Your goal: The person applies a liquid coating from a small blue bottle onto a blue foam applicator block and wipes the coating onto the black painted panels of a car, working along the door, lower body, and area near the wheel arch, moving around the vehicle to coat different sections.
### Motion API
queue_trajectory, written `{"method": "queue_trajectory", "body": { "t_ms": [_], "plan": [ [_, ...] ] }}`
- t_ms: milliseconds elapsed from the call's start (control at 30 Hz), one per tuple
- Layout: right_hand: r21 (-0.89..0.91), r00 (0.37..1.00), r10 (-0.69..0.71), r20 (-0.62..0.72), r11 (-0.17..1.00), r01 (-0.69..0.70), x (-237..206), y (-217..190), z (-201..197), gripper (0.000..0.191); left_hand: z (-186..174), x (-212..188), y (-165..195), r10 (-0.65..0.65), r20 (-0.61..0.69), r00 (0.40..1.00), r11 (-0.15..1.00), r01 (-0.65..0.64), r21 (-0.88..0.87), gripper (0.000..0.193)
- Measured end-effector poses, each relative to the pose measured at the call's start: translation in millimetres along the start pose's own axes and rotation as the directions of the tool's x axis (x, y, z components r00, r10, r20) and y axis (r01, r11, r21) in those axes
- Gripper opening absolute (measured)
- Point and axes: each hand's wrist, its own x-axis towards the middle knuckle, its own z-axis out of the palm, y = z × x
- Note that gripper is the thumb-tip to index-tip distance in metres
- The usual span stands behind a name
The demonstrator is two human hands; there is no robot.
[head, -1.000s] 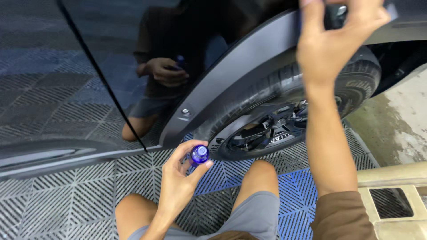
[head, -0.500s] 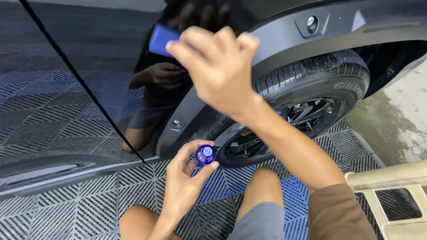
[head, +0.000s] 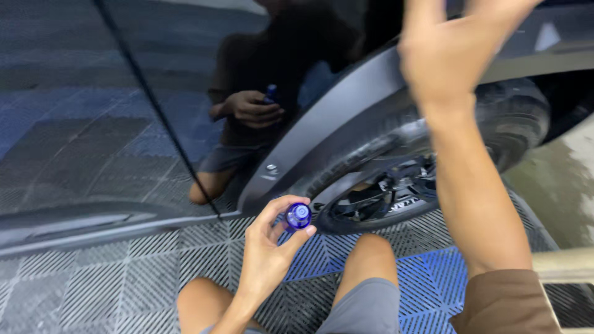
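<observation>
While left hand sits low over knees, fingers pinch small blue bottle, round top facing up, just in front of black wheel. Right hand up high by dark wheel arch, blurry; fingers cut off at top edge, cannot tell if open or closed, or holding anything. Shiny dark car door mirrors person and bottle. Grey and blue grid floor below.
</observation>
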Motion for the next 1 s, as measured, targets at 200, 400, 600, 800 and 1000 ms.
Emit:
{"method": "queue_trajectory", "body": {
  "t_ms": [200, 400, 600, 800, 1000],
  "plan": [
    [0.24, 0.828, -0.461, 0.319, 0.884, 0.4, 43, -146, 39, 0.019, -28, -11, -1, 0.013, -0.076, 0.997, 0.999, -0.015, -0.03, 0.041],
    [0.22, 0.638, -0.706, 0.308, 0.705, 0.674, -19, -190, 64, 0.021, -51, -24, -6, 0.023, -0.124, 0.992, 0.999, -0.027, -0.032, 0.042],
    [0.478, 0.371, -0.817, 0.441, 0.564, 0.674, -80, -207, 66, 0.023, -69, -39, -12, 0.007, -0.173, 0.985, 0.999, -0.013, -0.037, 0.047],
    [0.136, 0.68, -0.662, 0.316, 0.74, 0.658, 11, -195, 51, 0.029, -95, -49, -11, 0.039, -0.238, 0.97, 0.998, -0.051, -0.043, 0.043],
    [0.294, 0.558, -0.729, 0.397, 0.677, 0.675, -94, -199, 71, 0.024, -118, -60, -3, -0.097, -0.313, 0.945, 0.994, 0.105, 0.007, 0.042]
  ]
}}
